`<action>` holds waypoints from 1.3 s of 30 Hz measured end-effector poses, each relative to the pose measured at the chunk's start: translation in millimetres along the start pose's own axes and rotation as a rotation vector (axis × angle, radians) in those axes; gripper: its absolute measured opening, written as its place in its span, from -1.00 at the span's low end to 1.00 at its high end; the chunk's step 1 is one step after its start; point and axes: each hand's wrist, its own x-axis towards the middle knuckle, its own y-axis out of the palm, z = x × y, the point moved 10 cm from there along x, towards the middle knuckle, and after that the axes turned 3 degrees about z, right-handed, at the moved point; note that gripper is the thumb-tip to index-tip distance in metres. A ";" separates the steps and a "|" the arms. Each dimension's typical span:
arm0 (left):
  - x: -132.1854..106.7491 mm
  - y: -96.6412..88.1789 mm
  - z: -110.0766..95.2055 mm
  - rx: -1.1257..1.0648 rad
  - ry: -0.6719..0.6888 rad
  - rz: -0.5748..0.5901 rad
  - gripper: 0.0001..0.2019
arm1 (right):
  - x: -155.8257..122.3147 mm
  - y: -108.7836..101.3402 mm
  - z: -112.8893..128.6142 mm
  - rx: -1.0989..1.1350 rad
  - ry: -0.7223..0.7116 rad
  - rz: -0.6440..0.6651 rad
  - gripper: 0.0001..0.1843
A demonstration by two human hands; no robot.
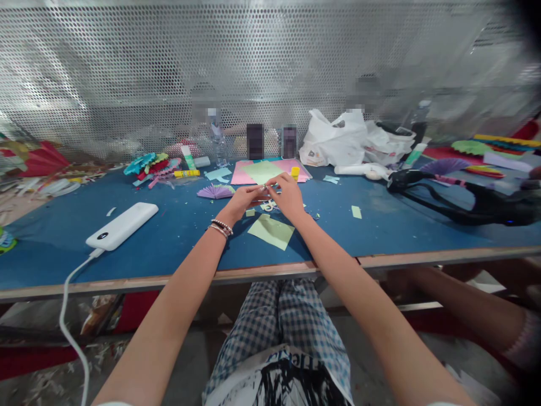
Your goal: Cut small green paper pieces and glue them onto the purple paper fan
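Fingertips of my left hand [244, 202] and my right hand [288, 196] meet above the middle of the table. Both hands are closed in a pinch around something small that I cannot make out. Just below them lie scissors [269, 207] with pale handles, partly hidden. Nearer to me is a light green paper sheet [273, 231], with small paper scraps [251, 212] beside it. Behind my hands, a green sheet [260, 171] rests on pink paper [240, 173]. A yellow cylinder [295, 171] stands by my right hand. A folded purple paper fan [215, 192] lies left of my left hand.
A white power bank [123, 225] with a cable lies at left. Yellow glue stick [186, 173], colourful folded papers [146, 164] and a water bottle [218, 144] are behind it. White plastic bags [336, 141] and a black strapped device [465, 197] occupy the right. Another person's arm [456, 310] shows there.
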 end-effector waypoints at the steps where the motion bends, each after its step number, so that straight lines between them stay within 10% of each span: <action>1: 0.3 -0.2 0.7 -0.003 -0.003 -0.002 -0.68 | -0.1 -0.5 0.9 -0.006 -0.005 -0.001 -0.85; 39: 0.0 -10.1 -23.5 0.391 0.240 -0.195 -0.71 | -1.9 2.4 1.6 -0.031 -0.015 0.007 -0.86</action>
